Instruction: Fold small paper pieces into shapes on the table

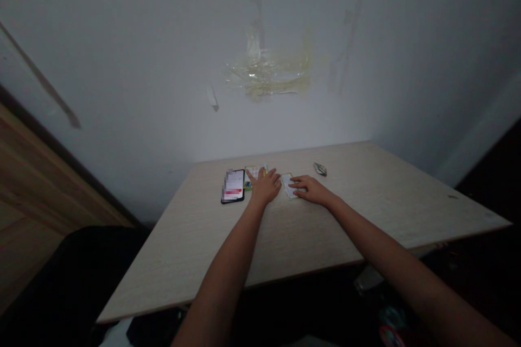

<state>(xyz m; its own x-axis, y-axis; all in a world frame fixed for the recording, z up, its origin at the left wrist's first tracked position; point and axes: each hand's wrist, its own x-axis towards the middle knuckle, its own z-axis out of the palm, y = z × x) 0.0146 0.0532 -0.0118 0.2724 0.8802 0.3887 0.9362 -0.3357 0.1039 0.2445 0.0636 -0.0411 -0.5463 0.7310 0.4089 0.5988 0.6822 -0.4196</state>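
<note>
My left hand (266, 185) lies with fingers spread over the right part of a colourful printed sheet or card (254, 172), partly hiding it. Right beside that sheet is a smartphone (233, 186) with its screen lit. A small white printed card or paper (289, 186) with a yellowish edge lies flat on the table, between my two hands. My right hand (309, 190) reaches in from the right, its fingers stretched out and resting on that card's right side.
The light wood-grain table (301, 238) stands against a pale wall (163, 65) with old tape (271, 73) on it. A small crumpled wrapper-like item (320, 168) lies toward the back right. Dark objects fill the space below the table's front edge.
</note>
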